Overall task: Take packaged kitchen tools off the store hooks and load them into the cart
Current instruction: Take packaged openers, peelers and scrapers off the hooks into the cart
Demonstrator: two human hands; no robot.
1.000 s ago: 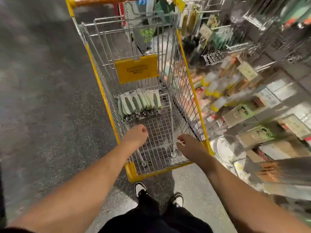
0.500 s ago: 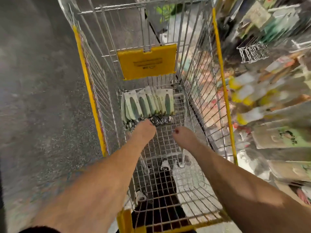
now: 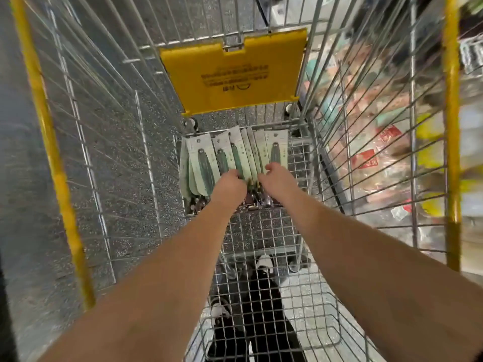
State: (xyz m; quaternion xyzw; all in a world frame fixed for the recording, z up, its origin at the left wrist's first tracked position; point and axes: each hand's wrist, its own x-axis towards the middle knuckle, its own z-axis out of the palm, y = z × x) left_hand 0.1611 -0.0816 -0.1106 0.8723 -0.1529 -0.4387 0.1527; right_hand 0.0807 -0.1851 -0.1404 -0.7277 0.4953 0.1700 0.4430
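- Two bare arms reach down into the wire shopping cart [image 3: 109, 142] in the head view, both hands meeting at a fanned row of packaged kitchen tools [image 3: 235, 158] on the cart's mesh floor, at its far end.
- The packages are pale green cards with dark green tool handles; their metal ends show just under the wrists.
- The left hand [image 3: 230, 185] lies on the near part of the packages with its fingers curled down among the cards; they seem to grip them, though the fingertips are hidden.
- The right hand [image 3: 277, 178] rests just beside it on the right cards, fingers bent over them; I cannot tell whether it pinches a card or only presses.
- A yellow plastic flap [image 3: 232, 74] with printed text hangs on the cart's far wall, above the packages.
- Yellow rim bars [image 3: 49, 142] run along both sides of the cart.
- Through the right wire wall, blurred store shelves [image 3: 379, 142] with coloured packets stand close by.
- Speckled grey floor [image 3: 15, 178] lies to the left; the person's black trousers and black-and-white shoes [image 3: 264, 262] show through the mesh.
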